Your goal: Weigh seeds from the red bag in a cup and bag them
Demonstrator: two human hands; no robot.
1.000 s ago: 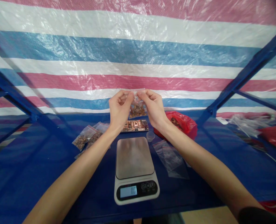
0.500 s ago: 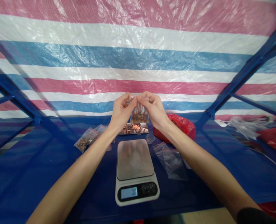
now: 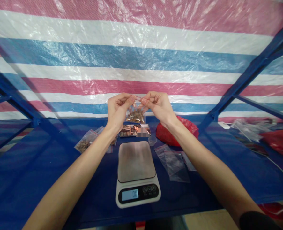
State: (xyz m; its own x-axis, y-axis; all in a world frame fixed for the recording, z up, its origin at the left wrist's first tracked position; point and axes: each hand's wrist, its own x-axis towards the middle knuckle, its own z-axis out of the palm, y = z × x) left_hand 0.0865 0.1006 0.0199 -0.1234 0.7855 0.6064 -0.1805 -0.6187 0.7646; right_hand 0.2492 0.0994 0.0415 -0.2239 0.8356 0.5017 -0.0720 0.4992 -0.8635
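Between my hands hangs a clear zip-lock bag (image 3: 136, 116) with brown dried pieces in its lower part. My left hand (image 3: 119, 108) pinches the bag's top edge at the left, thumb against fingers. At the right end of the same edge, my right hand (image 3: 158, 105) is closed in a similar pinch. Below the bag lies a phone (image 3: 129, 130) with a lit picture on its screen. Nearer to me sits a white kitchen scale (image 3: 137, 163), its metal plate bare and its display reading 0.0.
Filled zip-lock bags (image 3: 85, 141) lie left of the scale, partly behind my left forearm. To the right are flat zip-lock bags (image 3: 176, 164), a small clear cup (image 3: 152, 140) and a red plastic bag (image 3: 188, 129). Blue metal bars (image 3: 251, 73) frame both sides.
My hands have moved apart along the bag's top edge, the left one leftward. The bag's mouth strip now shows stretched between them.
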